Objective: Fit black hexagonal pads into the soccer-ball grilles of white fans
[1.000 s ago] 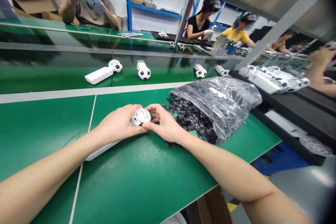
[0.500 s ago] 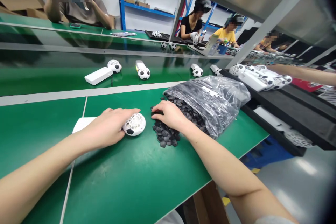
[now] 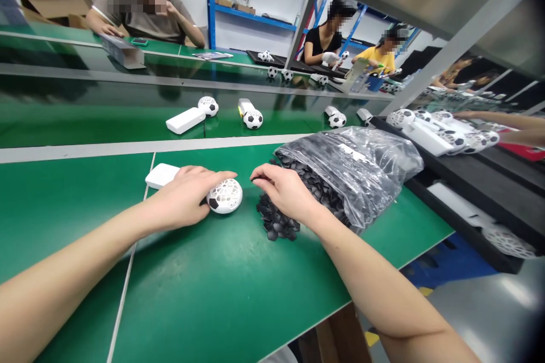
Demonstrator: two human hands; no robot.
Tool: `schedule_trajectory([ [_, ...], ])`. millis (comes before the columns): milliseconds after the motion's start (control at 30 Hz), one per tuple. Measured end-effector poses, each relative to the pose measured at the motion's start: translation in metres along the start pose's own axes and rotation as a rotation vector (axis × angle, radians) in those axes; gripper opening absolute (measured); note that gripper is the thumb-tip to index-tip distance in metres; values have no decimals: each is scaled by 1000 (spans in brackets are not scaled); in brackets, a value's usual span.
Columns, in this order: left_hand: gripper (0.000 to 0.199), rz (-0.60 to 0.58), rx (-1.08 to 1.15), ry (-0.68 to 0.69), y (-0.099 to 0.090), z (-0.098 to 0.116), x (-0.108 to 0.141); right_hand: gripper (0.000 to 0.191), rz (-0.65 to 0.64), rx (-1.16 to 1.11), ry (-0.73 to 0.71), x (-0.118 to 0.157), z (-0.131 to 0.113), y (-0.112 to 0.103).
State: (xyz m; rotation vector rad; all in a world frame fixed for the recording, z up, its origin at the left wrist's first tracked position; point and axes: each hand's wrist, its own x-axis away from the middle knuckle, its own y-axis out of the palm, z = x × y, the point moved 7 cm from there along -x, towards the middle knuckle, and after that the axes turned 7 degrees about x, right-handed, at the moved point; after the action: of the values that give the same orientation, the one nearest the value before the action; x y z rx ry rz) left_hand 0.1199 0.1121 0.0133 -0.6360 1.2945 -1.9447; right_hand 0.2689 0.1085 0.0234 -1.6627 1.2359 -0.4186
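Observation:
My left hand (image 3: pixel 187 195) is closed around a white device whose football-patterned round head (image 3: pixel 225 197) has open lattice cells and a black patch on its lower left. The device's white flat body (image 3: pixel 162 175) sticks out behind that hand on the green table. Between the thumb and fingers of my right hand (image 3: pixel 285 190) is a small black piece (image 3: pixel 255 178), held just right of the round head. Below the right hand lies a pile of black pentagon pieces (image 3: pixel 279 224), spilling from a clear plastic bag (image 3: pixel 361 164).
Beyond the pale strip (image 3: pixel 106 150), several white football-headed devices (image 3: pixel 253 119) lie on a green belt. At right, black trays (image 3: pixel 481 181) hold more white units. A person (image 3: pixel 149 17) sits across the line with a box (image 3: pixel 123 51) in front; other people work farther back.
My right hand has lifted slightly off the pile with a black piece pinched in its fingers. My left hand still holds the device. The person across has lowered the box onto the line.

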Motion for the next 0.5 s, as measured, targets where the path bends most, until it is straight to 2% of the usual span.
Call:
schedule_trajectory([
  [100,73,-9,55,-39,0,-2,0,7,-3,-328,2,3,-10,-3],
  [233,84,36,70,-80,0,-4,-1,3,-93,-482,24,5,-18,9],
  [333,84,66,53,-92,1,-4,-1,4,-144,-478,40,6,-18,20],
  [500,74,114,30,-100,-2,3,-1,10,-49,-368,-51,7,-22,19],
])
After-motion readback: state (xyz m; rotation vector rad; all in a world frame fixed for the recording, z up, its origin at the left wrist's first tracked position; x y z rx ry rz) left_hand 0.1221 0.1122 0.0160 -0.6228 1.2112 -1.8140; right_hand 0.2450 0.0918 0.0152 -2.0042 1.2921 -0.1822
